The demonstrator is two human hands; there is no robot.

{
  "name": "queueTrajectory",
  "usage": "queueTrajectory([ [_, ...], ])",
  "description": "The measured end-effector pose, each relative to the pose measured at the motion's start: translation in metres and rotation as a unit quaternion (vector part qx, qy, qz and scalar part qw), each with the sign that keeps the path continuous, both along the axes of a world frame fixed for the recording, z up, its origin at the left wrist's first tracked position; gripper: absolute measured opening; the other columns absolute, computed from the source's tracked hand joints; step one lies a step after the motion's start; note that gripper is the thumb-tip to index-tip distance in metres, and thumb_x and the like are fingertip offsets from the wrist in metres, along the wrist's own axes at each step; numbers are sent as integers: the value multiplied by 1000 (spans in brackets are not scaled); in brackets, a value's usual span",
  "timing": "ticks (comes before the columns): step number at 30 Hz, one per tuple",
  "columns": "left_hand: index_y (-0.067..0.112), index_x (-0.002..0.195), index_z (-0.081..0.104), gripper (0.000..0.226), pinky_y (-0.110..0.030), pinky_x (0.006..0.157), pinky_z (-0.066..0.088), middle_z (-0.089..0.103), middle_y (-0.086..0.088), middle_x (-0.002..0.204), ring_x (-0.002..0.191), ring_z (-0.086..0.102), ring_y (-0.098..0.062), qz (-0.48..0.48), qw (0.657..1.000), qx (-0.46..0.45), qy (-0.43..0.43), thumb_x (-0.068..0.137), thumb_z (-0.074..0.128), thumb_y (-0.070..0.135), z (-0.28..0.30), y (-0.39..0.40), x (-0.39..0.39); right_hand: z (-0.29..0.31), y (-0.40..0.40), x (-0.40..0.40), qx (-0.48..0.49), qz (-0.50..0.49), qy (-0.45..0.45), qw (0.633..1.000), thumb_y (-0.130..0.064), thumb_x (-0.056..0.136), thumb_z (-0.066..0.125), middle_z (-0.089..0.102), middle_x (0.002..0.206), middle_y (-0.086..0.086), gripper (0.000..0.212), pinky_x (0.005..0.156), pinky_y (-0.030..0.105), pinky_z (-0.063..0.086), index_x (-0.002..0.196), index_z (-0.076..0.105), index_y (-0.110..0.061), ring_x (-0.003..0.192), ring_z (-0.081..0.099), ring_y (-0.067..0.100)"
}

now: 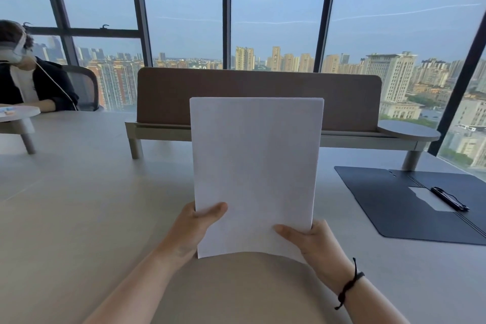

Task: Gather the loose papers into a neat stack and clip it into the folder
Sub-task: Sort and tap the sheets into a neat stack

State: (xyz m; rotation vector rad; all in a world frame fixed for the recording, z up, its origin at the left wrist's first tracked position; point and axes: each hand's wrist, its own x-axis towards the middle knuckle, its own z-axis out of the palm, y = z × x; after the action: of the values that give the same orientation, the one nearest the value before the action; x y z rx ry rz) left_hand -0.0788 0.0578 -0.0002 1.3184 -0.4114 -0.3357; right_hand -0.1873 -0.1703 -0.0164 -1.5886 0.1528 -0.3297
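Observation:
A stack of white papers (256,166) stands upright in front of me, its edges lined up and its bottom edge lifted a little off the beige table (79,205). My left hand (194,229) grips its lower left edge, thumb on the front. My right hand (313,239) grips the lower right corner the same way. A dark blue folder (389,205) lies open flat on the table to the right, apart from both hands. A black clip (449,198) sits along its spine over a small white sheet (427,198).
A brown desk divider (257,87) on a raised shelf stands behind the papers. At the far left another person (29,84) sits by a small round shelf (18,113). Tall windows run along the back and right.

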Motion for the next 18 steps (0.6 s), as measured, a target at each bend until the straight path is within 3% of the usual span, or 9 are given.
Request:
queueTrajectory([
  [3,9,96,77,10,-30,74,61,80,-7,96,97,75,-26,46,998,19,-27,89,72,15,18,-3,-4,10,2,2,14,-15,-19,1000,-9,83,77,81,94,12,10,77,36,61,91,81,-4,90,77,29],
  [6,13,92,79,10,-38,82,60,80,-7,96,93,76,-24,65,995,24,-70,91,69,16,40,-5,-4,30,2,5,32,-20,-48,998,-6,84,77,81,87,9,6,61,22,57,88,80,-3,77,77,21],
  [10,12,95,79,12,-38,83,61,80,-7,98,91,77,-22,64,992,38,-100,85,76,18,44,-4,0,42,-2,7,51,-6,-71,996,-7,82,78,80,98,13,15,78,36,61,96,79,-2,90,77,28],
  [13,10,94,81,41,-46,89,59,79,-12,100,94,76,-29,57,995,45,-69,62,89,35,20,-1,0,34,-2,4,51,2,-57,997,-10,81,77,80,102,14,19,83,41,60,99,78,-2,96,76,31],
  [15,13,96,81,54,-44,91,58,79,-12,102,98,75,-29,37,996,59,-52,51,91,42,3,2,-1,23,-1,1,52,9,-46,998,-14,80,77,79,103,13,22,86,42,60,99,79,-4,97,75,30],
  [18,9,100,79,49,-45,95,55,78,-11,105,102,74,-29,25,997,60,-32,60,89,36,0,-1,-1,14,3,1,62,13,-24,998,-24,74,79,80,102,12,28,87,43,59,95,81,-6,97,76,30],
])
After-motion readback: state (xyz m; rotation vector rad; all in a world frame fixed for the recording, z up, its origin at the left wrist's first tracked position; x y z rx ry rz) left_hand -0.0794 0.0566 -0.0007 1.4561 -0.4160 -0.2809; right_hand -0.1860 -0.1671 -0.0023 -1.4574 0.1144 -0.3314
